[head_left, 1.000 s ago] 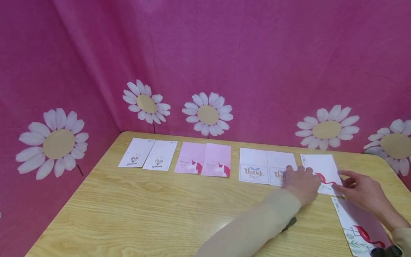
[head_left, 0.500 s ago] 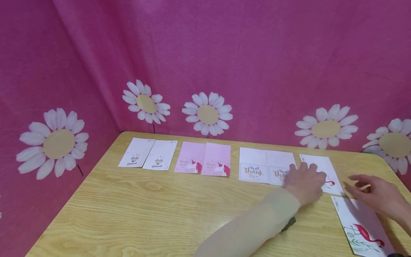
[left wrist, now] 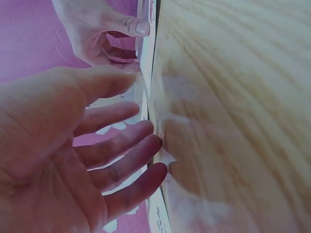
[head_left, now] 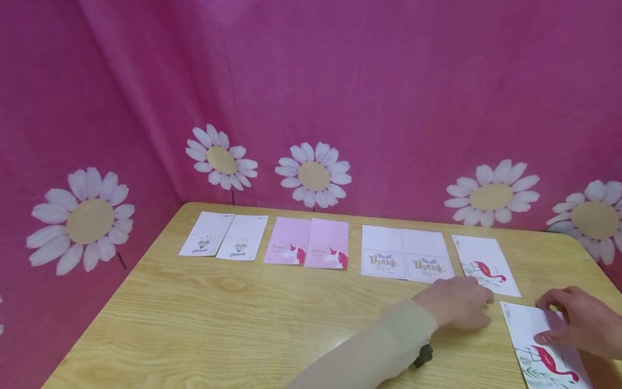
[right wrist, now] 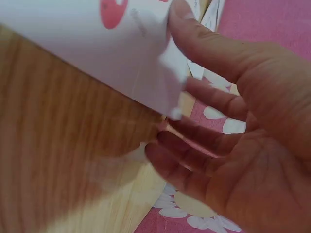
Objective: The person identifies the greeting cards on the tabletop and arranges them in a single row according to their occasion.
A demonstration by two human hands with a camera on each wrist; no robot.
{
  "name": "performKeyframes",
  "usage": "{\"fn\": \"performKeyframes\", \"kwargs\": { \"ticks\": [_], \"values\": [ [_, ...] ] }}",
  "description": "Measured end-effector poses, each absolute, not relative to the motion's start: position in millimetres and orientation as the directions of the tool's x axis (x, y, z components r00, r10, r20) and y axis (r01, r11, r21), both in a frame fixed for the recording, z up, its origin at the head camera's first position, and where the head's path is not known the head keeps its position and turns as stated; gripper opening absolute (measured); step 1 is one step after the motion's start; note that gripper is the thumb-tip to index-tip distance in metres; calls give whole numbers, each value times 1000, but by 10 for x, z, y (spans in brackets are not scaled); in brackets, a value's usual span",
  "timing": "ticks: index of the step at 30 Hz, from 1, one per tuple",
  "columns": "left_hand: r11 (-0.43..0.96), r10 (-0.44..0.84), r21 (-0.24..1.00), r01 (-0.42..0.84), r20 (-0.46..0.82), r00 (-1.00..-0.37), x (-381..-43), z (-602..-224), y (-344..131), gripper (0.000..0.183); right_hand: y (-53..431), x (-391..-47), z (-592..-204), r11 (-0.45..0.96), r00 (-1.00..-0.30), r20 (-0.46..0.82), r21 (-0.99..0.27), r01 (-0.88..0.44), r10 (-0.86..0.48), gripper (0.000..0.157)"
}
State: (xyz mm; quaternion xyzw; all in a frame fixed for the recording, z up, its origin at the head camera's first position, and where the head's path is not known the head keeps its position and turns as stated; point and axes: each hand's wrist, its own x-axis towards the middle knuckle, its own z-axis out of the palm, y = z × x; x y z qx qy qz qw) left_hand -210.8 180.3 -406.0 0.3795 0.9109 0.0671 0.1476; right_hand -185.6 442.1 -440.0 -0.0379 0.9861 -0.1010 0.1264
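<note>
In the head view, my right hand (head_left: 580, 321) is at the nearer flamingo card (head_left: 544, 362) at the table's right. The right wrist view has the thumb on the face of that white card (right wrist: 131, 53) and the fingers at its edge, pinching it. My left hand (head_left: 459, 302) hovers low over the wood, just in front of the farther flamingo card (head_left: 486, 262), and holds nothing. Its fingers (left wrist: 131, 165) look relaxed and spread in the left wrist view. To its left lie two "Thank you" cards (head_left: 425, 243), side by side.
Further left along the back edge of the wooden table (head_left: 218, 308) lie two pink unicorn cards (head_left: 328, 240) and two white diamond cards (head_left: 245, 229). A pink curtain (head_left: 379, 108) with large daisies hangs behind the table and along its left side.
My right hand has left the farther flamingo card and come down to the nearer one, taking its edge. My left hand has drawn back toward me, uncovering the right "Thank you" card.
</note>
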Motion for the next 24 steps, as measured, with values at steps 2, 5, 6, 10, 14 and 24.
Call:
{"fn": "performKeyframes", "kwargs": {
  "ticks": [2,5,6,10,14,24],
  "values": [
    [706,709,223,673,-229,-667,-2085,-4066,1789,20,4392,-1826,-4396,976,-969,-225,-213,-48,-97,78],
    [707,707,206,676,-226,-670,-2059,-4081,1777,12,4327,-1785,-4386,974,-979,-182,-221,-48,-90,81],
    [710,704,200,675,-225,-674,-2056,-4085,1776,13,4304,-1777,-4382,973,-983,-160,-223,-57,-94,80],
    [712,702,197,674,-229,-674,-2065,-4095,1785,16,4228,-1734,-4369,967,-989,-62,-227,-115,-132,68],
    [674,738,273,686,-231,-634,-2092,-4096,1812,30,4197,-1696,-4357,963,-990,7,-229,-141,-143,61],
    [635,712,587,501,-195,-674,-2051,-4135,1929,26,4146,-1624,-4328,945,-997,52,-319,-74,-60,66]
  ]
}}
